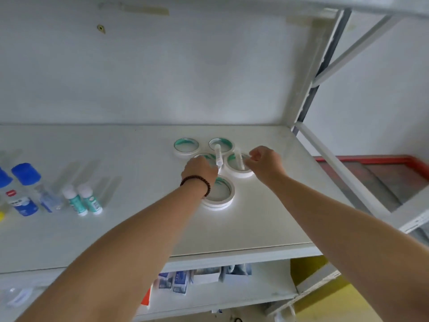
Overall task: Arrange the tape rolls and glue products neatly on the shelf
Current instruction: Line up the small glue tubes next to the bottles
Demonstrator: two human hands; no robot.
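Observation:
Several white tape rolls with green cores lie flat on the white shelf (pixel 267 219): one at back left (pixel 186 146), one behind it to the right (pixel 220 143), one partly under my left hand (pixel 204 156), one on the right (pixel 239 167) and a stacked one nearest me (pixel 219 194). My left hand (pixel 199 169) grips a clear glue tube (pixel 218 155) standing upright. My right hand (pixel 264 162) pinches a second clear tube (pixel 239 159) standing inside the right roll.
At the left of the shelf stand two blue-capped glue bottles (pixel 24 189), a clear bottle (pixel 48 198) and two small white-capped green glue sticks (pixel 82 198). A metal upright (pixel 325 66) bounds the right side. The lower shelf holds small boxes (pixel 185 278).

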